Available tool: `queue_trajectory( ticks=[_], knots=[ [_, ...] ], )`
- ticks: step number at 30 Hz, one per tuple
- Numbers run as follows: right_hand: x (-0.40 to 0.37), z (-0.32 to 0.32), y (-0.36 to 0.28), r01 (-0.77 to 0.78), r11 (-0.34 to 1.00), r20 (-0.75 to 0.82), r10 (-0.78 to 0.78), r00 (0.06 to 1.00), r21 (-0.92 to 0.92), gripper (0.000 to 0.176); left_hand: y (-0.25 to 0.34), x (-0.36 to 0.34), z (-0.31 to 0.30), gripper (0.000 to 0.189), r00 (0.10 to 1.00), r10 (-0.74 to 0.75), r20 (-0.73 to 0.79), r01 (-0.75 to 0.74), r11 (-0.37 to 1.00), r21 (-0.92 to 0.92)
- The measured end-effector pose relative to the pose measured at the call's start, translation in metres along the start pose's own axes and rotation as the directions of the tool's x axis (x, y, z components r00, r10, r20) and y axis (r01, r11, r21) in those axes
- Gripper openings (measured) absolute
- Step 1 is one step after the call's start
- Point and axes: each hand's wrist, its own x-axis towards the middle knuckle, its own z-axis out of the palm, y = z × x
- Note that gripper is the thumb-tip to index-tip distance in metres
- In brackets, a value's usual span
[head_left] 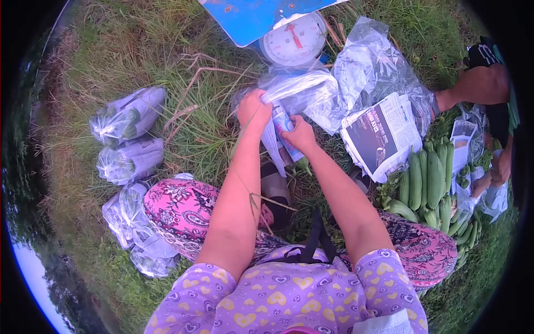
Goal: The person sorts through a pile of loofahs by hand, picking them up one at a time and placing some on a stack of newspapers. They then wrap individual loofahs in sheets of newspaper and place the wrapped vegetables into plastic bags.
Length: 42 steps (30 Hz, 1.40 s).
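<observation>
My left hand [253, 108] grips the mouth of a clear plastic bag [303, 92] lying on the grass in front of me. My right hand [299, 133] holds a newspaper-wrapped bundle [282, 131], its top end at the bag's opening; a green vegetable tip [303, 163] shows below my wrist. Both hands sit close together, just below a white dial scale [293, 40].
Bagged wrapped vegetables [129, 117] lie on the grass at left, more bags [133, 222] by my knee. A newspaper stack [381, 133] and a heap of green cucumbers [431, 183] sit at right. Another person's arm [478, 86] reaches in from the far right. A blue board [250, 16] lies beyond the scale.
</observation>
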Motion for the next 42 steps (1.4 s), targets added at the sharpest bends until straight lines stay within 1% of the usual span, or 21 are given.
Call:
queue_trajectory(
  ticks=[2, 4, 5, 8, 11, 14, 16, 19, 22, 23, 26, 27, 30, 31, 34, 35, 37, 38, 40, 41, 42],
  knots=[
    [0.004, 0.006, 0.007, -0.014, 0.998, 0.002, 0.014, 1.000, -0.054, 0.068, 0.001, -0.001, -0.005, 0.039, 0.995, -0.031, 0.095, 0.024, 0.997, 0.078],
    [0.006, 0.011, 0.012, 0.012, 0.998, -0.032, -0.014, 0.999, -0.064, 0.063, 0.000, 0.000, -0.007, 0.042, 0.978, -0.083, 0.191, 0.059, 0.990, 0.129],
    [0.005, 0.013, 0.013, 0.025, 0.997, -0.049, -0.029, 0.998, -0.071, 0.060, -0.003, 0.002, -0.006, 0.044, 0.978, -0.081, 0.194, 0.055, 0.989, 0.139],
    [-0.011, 0.011, 0.003, 0.058, 0.992, -0.255, -0.085, 0.963, -0.112, 0.046, -0.007, 0.004, -0.002, 0.046, 0.976, -0.076, 0.202, 0.045, 0.987, 0.156],
    [-0.033, 0.002, -0.013, 0.335, 0.936, -0.332, -0.351, 0.876, -0.108, 0.035, -0.006, 0.006, -0.004, 0.046, 0.983, -0.046, 0.179, 0.019, 0.988, 0.150],
    [-0.065, 0.008, -0.031, 0.628, 0.773, -0.264, -0.627, 0.733, -0.092, 0.030, -0.004, 0.006, -0.004, 0.046, 0.991, -0.001, 0.132, -0.018, 0.990, 0.138],
    [-0.088, 0.028, -0.035, 0.735, 0.675, -0.062, -0.738, 0.672, -0.059, 0.028, 0.001, 0.003, -0.007, 0.046, 0.990, -0.010, 0.142, -0.006, 0.994, 0.110],
    [-0.098, 0.062, -0.028, 0.678, 0.731, 0.149, -0.664, 0.732, -0.076, 0.023, 0.000, 0.002, -0.005, 0.045, 0.989, -0.004, 0.148, -0.018, 0.988, 0.153],
    [-0.091, 0.073, -0.015, 0.468, 0.831, 0.036, -0.480, 0.876, -0.300, 0.023, -0.005, 0.001, -0.004, 0.046, 0.989, 0.003, 0.146, -0.027, 0.987, 0.159],
    [-0.085, 0.073, -0.011, 0.371, 0.867, 0.020, -0.387, 0.922, -0.334, 0.025, -0.007, 0.002, -0.004, 0.046, 0.988, 0.001, 0.156, -0.025, 0.988, 0.153],
    [-0.071, 0.063, -0.002, 0.351, 0.863, -0.053, -0.395, 0.917, -0.363, 0.028, -0.012, 0.005, -0.003, 0.046, 0.984, 0.000, 0.177, -0.025, 0.990, 0.142],
    [-0.069, 0.060, -0.002, 0.335, 0.866, -0.001, -0.362, 0.932, -0.371, 0.030, -0.013, 0.005, -0.003, 0.046, 0.985, 0.007, 0.175, -0.032, 0.989, 0.145],
    [-0.064, 0.067, 0.003, 0.348, 0.855, -0.099, -0.414, 0.905, -0.385, 0.042, -0.015, 0.007, 0.002, 0.045, 0.989, 0.033, 0.145, -0.055, 0.988, 0.146],
    [-0.063, 0.070, 0.002, 0.335, 0.883, -0.075, -0.378, 0.923, -0.329, 0.045, -0.014, 0.006, 0.003, 0.045, 0.991, 0.040, 0.129, -0.058, 0.988, 0.145],
    [-0.064, 0.076, -0.004, 0.338, 0.866, -0.124, -0.406, 0.905, -0.370, 0.046, -0.013, 0.005, 0.005, 0.046, 0.991, 0.036, 0.131, -0.056, 0.988, 0.147],
    [-0.066, 0.076, -0.007, 0.321, 0.917, -0.103, -0.352, 0.930, -0.237, 0.047, -0.014, 0.005, 0.006, 0.048, 0.988, 0.025, 0.152, -0.049, 0.987, 0.152],
    [-0.061, 0.075, -0.011, 0.291, 0.954, -0.161, -0.299, 0.941, -0.071, 0.050, -0.016, 0.006, 0.008, 0.051, 0.982, 0.003, 0.191, -0.036, 0.986, 0.165],
    [-0.058, 0.074, -0.013, 0.278, 0.961, -0.186, -0.270, 0.945, 0.014, 0.052, -0.019, 0.005, 0.009, 0.052, 0.986, 0.045, 0.158, -0.075, 0.978, 0.194],
    [-0.052, 0.070, -0.015, 0.236, 0.971, -0.169, -0.229, 0.958, 0.021, 0.056, -0.019, -0.001, 0.008, 0.055, 0.987, 0.132, 0.094, -0.152, 0.955, 0.255],
    [-0.049, 0.068, -0.015, 0.215, 0.976, -0.162, -0.209, 0.964, 0.024, 0.058, -0.016, -0.006, 0.006, 0.056, 0.987, 0.145, 0.067, -0.158, 0.949, 0.274],
    [-0.045, 0.065, -0.017, 0.184, 0.983, -0.112, -0.186, 0.976, -0.024, 0.057, -0.012, -0.011, 0.004, 0.056, 0.987, 0.157, 0.040, -0.162, 0.943, 0.291]
  ],
)
